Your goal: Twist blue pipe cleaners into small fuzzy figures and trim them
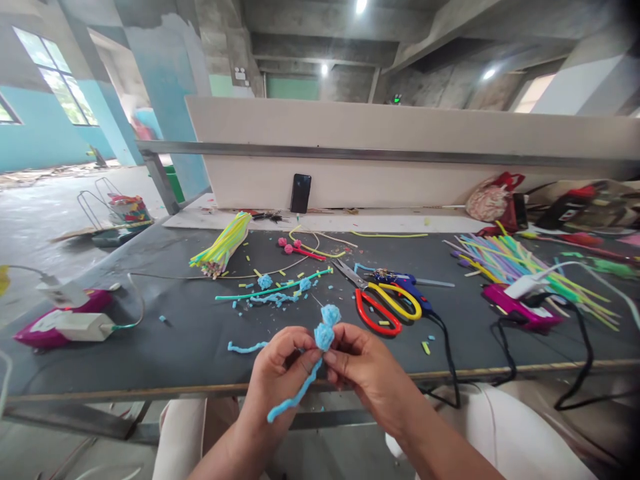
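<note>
In the head view, the left hand (285, 360) and right hand (367, 367) were close together by the middle of the front edge of the desk (190, 353), fingertips pinched on the blue fluff (325, 337) from either side. Its two balls were uppermost, its stem slanting down to the left. Beyond the right hand lay scissors (367, 287), blades parted, with a glue gun (411, 291) beside them. A bundle (223, 245) lay toward the back left corner, pink balls (289, 249) nearer the middle of the back edge, and loose stems (530, 267) toward the right edge. A phone (301, 193) leaned upright behind the back edge
</note>
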`<state>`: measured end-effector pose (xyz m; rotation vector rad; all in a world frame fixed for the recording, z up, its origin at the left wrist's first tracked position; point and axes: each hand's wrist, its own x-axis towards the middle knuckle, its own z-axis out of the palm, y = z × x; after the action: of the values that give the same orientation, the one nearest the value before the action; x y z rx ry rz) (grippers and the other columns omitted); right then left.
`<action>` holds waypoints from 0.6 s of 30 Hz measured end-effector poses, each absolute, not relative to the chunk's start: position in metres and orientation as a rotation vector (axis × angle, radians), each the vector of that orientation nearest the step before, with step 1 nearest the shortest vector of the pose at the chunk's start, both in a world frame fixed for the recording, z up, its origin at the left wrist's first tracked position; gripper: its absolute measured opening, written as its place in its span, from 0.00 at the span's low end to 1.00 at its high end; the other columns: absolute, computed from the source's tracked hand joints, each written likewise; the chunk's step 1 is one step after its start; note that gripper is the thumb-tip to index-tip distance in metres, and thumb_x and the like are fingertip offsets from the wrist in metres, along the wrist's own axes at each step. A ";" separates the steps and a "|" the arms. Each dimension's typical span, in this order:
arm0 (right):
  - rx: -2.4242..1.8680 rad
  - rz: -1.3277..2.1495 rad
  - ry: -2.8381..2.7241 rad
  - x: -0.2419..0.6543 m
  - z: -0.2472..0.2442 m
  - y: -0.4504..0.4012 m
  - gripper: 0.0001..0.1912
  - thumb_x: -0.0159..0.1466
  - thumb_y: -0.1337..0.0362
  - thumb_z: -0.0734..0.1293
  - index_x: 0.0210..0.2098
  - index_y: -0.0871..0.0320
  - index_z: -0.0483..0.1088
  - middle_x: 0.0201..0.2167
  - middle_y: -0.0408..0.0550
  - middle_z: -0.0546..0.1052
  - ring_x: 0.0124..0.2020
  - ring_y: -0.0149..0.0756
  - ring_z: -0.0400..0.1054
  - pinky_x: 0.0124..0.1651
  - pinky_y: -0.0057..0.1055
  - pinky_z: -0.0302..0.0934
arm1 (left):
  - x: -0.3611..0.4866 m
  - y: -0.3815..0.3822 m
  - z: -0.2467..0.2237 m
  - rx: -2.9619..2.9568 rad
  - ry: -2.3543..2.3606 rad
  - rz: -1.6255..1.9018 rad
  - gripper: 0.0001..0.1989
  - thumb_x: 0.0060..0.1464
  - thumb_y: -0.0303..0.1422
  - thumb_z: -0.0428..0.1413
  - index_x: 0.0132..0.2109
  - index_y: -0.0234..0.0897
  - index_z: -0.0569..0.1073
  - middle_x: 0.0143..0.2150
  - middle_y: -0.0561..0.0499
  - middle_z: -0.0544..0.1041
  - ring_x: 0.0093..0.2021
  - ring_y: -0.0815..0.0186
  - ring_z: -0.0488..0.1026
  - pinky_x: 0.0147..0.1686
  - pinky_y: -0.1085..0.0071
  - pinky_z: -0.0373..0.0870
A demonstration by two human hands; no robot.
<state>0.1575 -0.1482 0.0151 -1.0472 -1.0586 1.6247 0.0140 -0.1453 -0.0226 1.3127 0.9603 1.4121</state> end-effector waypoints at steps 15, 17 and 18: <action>-1.285 1.309 -1.207 0.149 0.005 -0.151 0.11 0.51 0.61 0.67 0.33 0.56 0.78 0.21 0.39 0.68 0.20 0.27 0.57 0.22 0.25 0.54 | 0.022 -0.145 -0.018 1.015 1.000 1.267 0.07 0.43 0.33 0.61 0.28 0.34 0.72 0.18 0.59 0.67 0.16 0.78 0.57 0.16 0.81 0.55; -1.272 1.371 -1.212 0.150 0.005 -0.153 0.13 0.52 0.61 0.67 0.36 0.56 0.77 0.23 0.40 0.69 0.20 0.27 0.58 0.24 0.26 0.56 | 0.022 -0.145 -0.014 1.010 1.002 1.247 0.08 0.43 0.33 0.61 0.27 0.34 0.71 0.20 0.58 0.69 0.15 0.78 0.59 0.15 0.81 0.55; -1.258 1.402 -1.218 0.150 0.006 -0.153 0.14 0.52 0.61 0.67 0.37 0.56 0.77 0.23 0.40 0.69 0.20 0.27 0.58 0.24 0.26 0.56 | 0.022 -0.145 -0.011 0.995 1.004 1.234 0.08 0.42 0.33 0.61 0.27 0.34 0.70 0.20 0.58 0.70 0.16 0.77 0.60 0.15 0.81 0.56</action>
<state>0.1500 -0.1535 0.0058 -1.2584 -1.2178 1.4025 0.0220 -0.1453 -0.0106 0.9946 1.0039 1.2342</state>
